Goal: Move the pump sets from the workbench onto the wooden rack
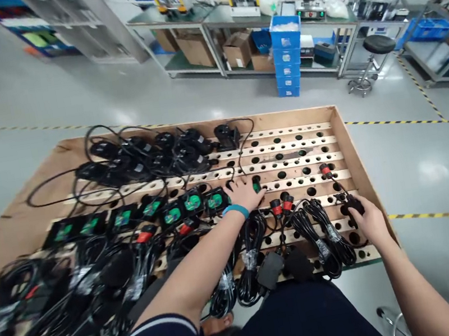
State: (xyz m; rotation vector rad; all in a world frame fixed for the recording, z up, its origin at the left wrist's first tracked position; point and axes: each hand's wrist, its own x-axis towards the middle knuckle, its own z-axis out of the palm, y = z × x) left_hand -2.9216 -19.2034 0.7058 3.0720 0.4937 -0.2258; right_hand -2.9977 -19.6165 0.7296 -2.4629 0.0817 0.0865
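My right grip (369,219) has thumb and fingers pinched on a small black block (355,204), close to the flat wooden right wall (352,153) of the bench (301,144); from the block a thin dark lead (341,186) runs to a round connector (326,170) with a red-orange collar, over the pale slats drilled with rows of round holes. My left grip (245,192), palm down below a smooth teal wristband (237,209), has its fingers spread and bent at the right end of a row of square black units (215,199) with glossy green round faces; a green patch (257,187) shows beside my fingertips, but I cannot tell whether they close on anything. Between my forearms lie shiny black cable coils (307,228), long narrow loops cinched with crinkled clear wrap, and among them two matte, flat-sided dark boxes (271,269) and a pair of stubby red-banded plugs (277,207) side by side. Along the far edge, rounded black housings (192,156) crowd together under springy, looping cords, with one angular housing (227,136) at the right end of the group
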